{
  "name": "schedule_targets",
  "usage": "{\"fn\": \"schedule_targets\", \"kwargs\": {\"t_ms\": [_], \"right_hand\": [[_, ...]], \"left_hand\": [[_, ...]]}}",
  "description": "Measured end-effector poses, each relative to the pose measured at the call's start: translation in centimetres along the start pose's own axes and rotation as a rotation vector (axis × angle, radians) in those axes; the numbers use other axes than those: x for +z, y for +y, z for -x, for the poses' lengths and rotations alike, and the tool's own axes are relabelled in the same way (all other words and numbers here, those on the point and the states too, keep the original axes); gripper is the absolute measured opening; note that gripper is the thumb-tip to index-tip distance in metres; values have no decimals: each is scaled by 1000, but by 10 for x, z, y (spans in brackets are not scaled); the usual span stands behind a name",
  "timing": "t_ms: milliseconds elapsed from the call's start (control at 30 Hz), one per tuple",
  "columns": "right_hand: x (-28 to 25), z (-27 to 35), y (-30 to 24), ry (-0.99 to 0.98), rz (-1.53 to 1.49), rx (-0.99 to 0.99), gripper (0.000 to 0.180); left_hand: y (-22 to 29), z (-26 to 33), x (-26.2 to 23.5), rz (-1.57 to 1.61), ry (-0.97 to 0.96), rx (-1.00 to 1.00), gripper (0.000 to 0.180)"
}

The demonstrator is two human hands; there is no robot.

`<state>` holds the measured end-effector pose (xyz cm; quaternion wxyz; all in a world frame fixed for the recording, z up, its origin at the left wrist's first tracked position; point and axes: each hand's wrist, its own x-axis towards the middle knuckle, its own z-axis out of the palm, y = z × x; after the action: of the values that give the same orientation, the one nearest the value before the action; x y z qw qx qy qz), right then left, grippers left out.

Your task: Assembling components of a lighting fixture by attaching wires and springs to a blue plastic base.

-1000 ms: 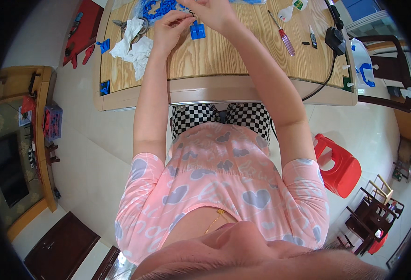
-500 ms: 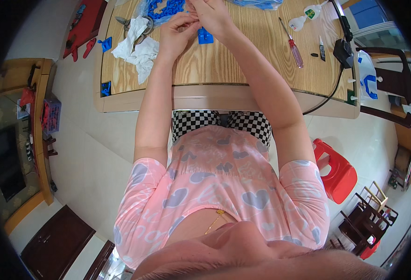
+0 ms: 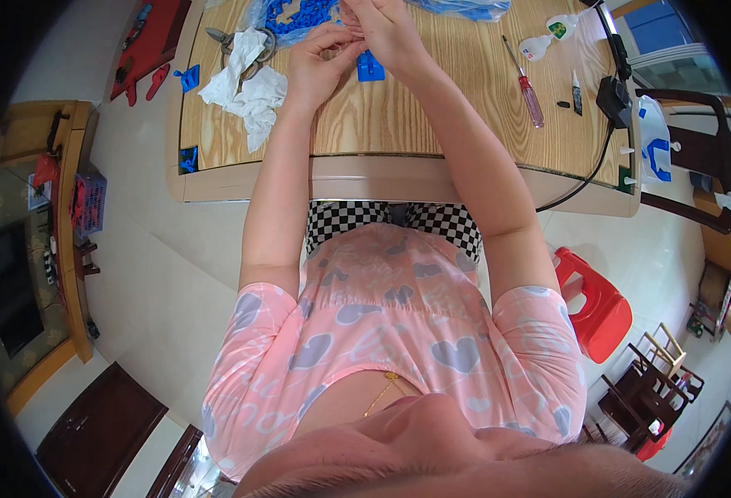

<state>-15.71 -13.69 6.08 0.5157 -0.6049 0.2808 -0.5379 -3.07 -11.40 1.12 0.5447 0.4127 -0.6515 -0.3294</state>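
My left hand (image 3: 320, 65) and my right hand (image 3: 388, 35) meet at the far side of the wooden table (image 3: 465, 108). The left thumb and forefinger are pinched together against the right fingers. Whatever lies between them is too small or hidden to make out. Right under the joined fingers is a blue plastic piece (image 3: 371, 68), roughly square; its upper end is covered by my hands. Just beyond my left hand lies a clear bag of small blue plastic parts (image 3: 299, 17). The right fingertips are partly cut off by the top edge.
Left of my hands lie crumpled white tissues (image 3: 253, 95) and pliers (image 3: 218, 35). To the right are a screwdriver (image 3: 531, 100), a small black tube (image 3: 577, 93), white bottles (image 3: 535, 47) and a black adapter (image 3: 614, 101) with its cable. Another blue bag (image 3: 465, 8) sits at the far edge.
The view has shifted slightly, so the table things sit a little lower and to the right. My hands stay together over the blue piece, with the left fingers slightly rearranged.
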Motion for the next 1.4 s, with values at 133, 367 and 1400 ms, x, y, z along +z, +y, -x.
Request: {"fn": "schedule_targets", "kwargs": {"t_ms": [133,367,1400], "right_hand": [[0,-3,1,6,6,-23,34],[1,-2,3,19,-22,-47,36],[5,-1,2,69,66,-143,36]], "left_hand": [[-6,-1,0,7,-1,32,14],[1,1,2,27,11,5,14],[-6,1,3,77,25,23,15]]}}
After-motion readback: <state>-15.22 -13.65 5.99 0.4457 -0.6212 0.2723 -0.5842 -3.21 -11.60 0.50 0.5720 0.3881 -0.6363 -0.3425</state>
